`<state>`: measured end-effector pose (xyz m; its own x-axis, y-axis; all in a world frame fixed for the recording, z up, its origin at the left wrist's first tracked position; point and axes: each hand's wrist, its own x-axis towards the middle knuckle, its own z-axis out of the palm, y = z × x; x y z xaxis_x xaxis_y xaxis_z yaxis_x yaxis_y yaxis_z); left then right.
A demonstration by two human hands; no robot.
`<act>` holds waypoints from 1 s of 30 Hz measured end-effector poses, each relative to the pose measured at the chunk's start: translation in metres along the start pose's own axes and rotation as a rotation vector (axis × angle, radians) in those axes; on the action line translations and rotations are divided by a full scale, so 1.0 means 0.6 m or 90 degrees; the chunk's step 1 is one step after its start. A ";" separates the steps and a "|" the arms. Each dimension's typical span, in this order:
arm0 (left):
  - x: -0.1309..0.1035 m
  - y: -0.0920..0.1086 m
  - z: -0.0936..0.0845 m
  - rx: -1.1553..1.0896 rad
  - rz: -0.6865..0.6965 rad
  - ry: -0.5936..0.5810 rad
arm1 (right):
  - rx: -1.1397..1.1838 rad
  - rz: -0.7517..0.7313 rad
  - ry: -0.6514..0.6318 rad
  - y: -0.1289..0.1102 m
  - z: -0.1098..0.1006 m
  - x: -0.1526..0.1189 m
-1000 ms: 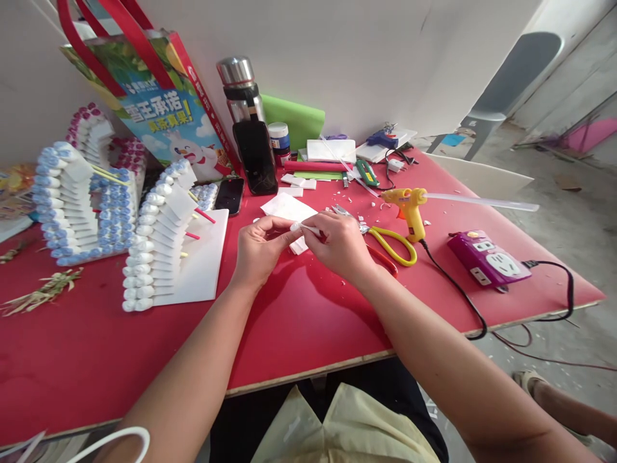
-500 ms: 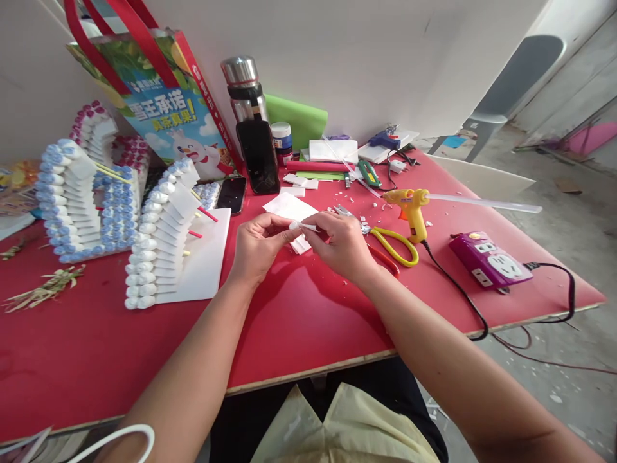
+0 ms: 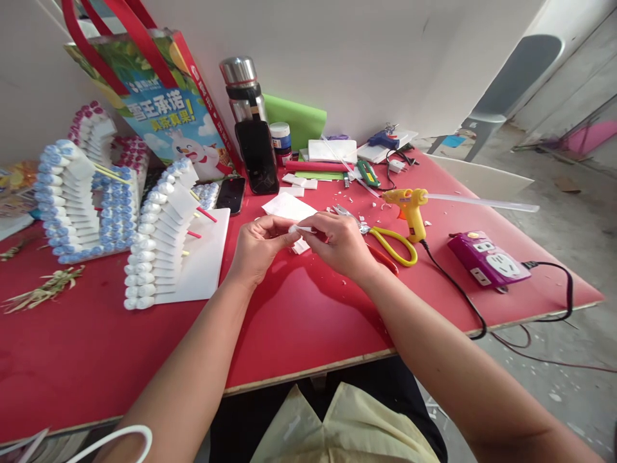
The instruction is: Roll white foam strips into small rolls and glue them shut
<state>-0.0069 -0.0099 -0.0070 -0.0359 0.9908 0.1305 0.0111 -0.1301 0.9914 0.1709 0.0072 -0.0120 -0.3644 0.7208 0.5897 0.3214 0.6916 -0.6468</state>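
Over the red table, my left hand [image 3: 256, 249] pinches one end of a small white strip [image 3: 303, 229] between thumb and fingertips. My right hand [image 3: 341, 243] is closed on the strip's other end. Its left end looks rounded; fingers hide most of the rest, and I cannot tell its material. Below and behind the fingers lie a white sheet [image 3: 288, 206] and some white pieces [image 3: 299, 246]. Pliers with yellow and red handles [image 3: 398, 247] rest just right of my right hand. To the left stands a curved white craft piece [image 3: 159, 238] edged with white tufts, on a white board [image 3: 212, 257].
A yellow glue gun [image 3: 409, 209] with a glue stick and a purple power strip [image 3: 489, 257] are at the right, cords trailing over the edge. A metal flask [image 3: 240, 74], phone [image 3: 258, 157] and printed bag [image 3: 159, 109] stand behind. Blue-tufted craft pieces [image 3: 62, 206] are far left.
My fingers have shifted slightly on the white strip, and its rounded end is turned a little. The whole view has drifted marginally; all else stays in place.
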 end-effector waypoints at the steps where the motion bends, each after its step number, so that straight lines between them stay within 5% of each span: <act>1: 0.000 0.000 0.000 0.006 0.000 -0.007 | 0.000 0.004 -0.001 0.001 0.000 0.000; 17: 0.000 0.007 -0.001 0.041 -0.005 -0.036 | -0.022 0.032 0.007 -0.003 -0.008 0.006; 30: 0.009 -0.013 -0.010 -0.157 -0.228 -0.103 | 0.173 0.234 -0.107 -0.004 -0.002 0.005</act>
<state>-0.0133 -0.0039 -0.0137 0.1626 0.9655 -0.2033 -0.2117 0.2354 0.9486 0.1701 0.0077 -0.0085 -0.4128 0.8822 0.2264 0.2240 0.3393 -0.9136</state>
